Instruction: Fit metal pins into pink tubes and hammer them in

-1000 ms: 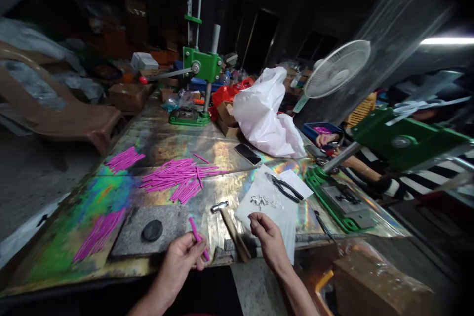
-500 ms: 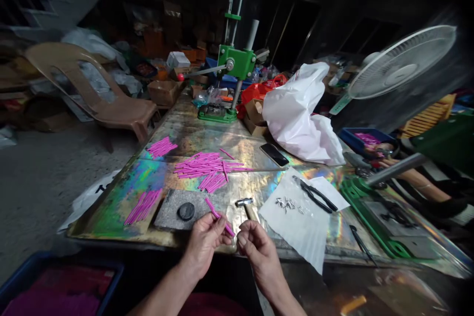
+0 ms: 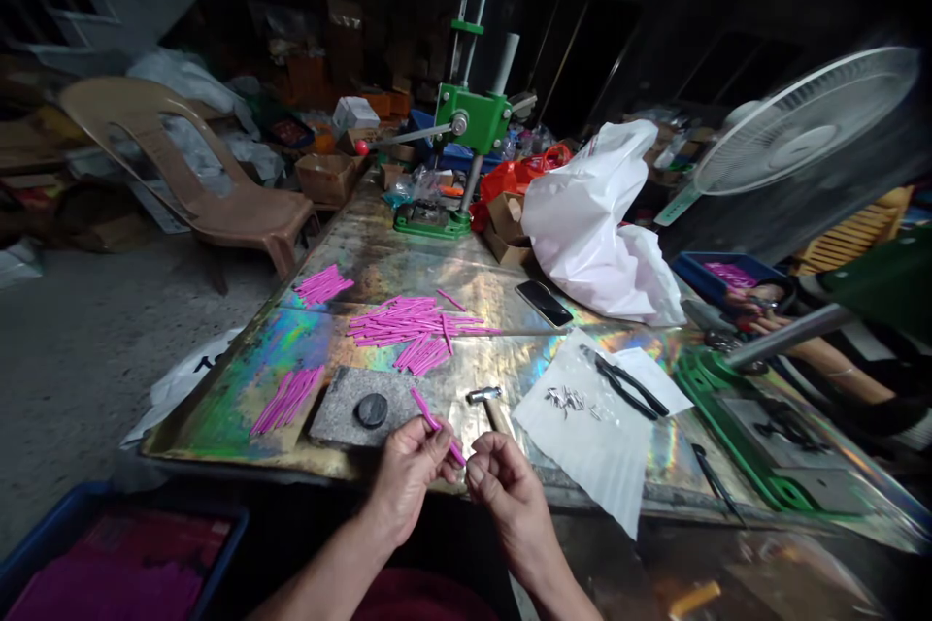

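Left hand (image 3: 408, 471) pinches a slender, round pink tube (image 3: 424, 408); right hand (image 3: 510, 485) is curled, its grip unclear. Grainy grey slab (image 3: 335, 408) at left hand's eleven o'clock.

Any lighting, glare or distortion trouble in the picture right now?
Head view: dark behind the press, bright glare on the table; head view: the fan looks stretched near the right edge; head view: the metal bits blend together, but the stick in the left hand reads clearly.

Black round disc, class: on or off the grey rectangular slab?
On: the black disc sits flat, grey slab showing all around it.
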The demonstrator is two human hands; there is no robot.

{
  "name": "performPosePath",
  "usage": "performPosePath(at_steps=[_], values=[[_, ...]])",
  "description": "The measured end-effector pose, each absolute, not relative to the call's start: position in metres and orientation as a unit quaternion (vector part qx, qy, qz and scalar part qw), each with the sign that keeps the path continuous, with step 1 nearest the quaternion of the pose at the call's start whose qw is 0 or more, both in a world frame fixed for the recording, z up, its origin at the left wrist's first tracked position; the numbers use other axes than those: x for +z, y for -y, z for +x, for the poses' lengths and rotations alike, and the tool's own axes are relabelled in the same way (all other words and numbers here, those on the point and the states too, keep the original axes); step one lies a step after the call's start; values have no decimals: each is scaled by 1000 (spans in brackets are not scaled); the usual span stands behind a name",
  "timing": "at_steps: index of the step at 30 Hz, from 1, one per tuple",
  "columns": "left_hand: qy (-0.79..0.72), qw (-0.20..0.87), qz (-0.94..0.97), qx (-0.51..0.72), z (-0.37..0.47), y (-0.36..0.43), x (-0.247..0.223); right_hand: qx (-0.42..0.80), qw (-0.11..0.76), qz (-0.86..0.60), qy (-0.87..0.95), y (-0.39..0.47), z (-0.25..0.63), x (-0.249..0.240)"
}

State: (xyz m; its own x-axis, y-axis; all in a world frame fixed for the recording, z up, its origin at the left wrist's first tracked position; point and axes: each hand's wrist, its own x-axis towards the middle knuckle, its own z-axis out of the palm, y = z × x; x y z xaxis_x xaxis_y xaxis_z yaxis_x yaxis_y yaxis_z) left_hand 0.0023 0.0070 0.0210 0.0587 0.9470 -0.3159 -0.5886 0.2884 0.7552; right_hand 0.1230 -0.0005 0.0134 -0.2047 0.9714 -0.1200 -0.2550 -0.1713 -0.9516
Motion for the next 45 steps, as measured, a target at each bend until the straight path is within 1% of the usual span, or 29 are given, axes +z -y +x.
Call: performPosePath(at_steps=[7, 14, 19, 22, 24, 27, 30, 32, 34, 38, 41, 45], values=[[-414, 692, 235, 544, 6, -4, 17, 654, 480, -405, 421, 2, 124, 12], [-437, 650, 285, 553, 4, -4, 13, 654, 499, -415, 388, -1, 123, 3], [-441, 642, 280, 561, 3, -2, 13, 652, 481, -430, 397, -2, 119, 5], [-439, 637, 284, 567, -5, -1, 16, 642, 446, -441, 441, -3, 123, 6], [-451, 614, 290, 579, -17, -5, 18, 607, 421, -469, 484, -6, 133, 5], [-493, 526, 305, 623, -45, -13, 22, 480, 379, -554, 564, -16, 158, -1], [-529, 427, 332, 654, -73, -20, 23, 317, 276, -657, 626, -27, 183, -16], [-540, 387, 357, 657, -85, -22, 21, 236, 206, -682, 661, -32, 193, -27], [-547, 359, 376, 656, -91, -23, 18, 185, 161, -680, 690, -33, 196, -37], [-561, 326, 397, 649, -92, -23, 8, 142, 107, -680, 712, -31, 193, -47], [-567, 314, 411, 641, -91, -24, 2, 145, 70, -685, 711, -32, 191, -48], [-576, 302, 421, 632, -92, -24, -4, 149, 41, -688, 710, -34, 189, -46]])
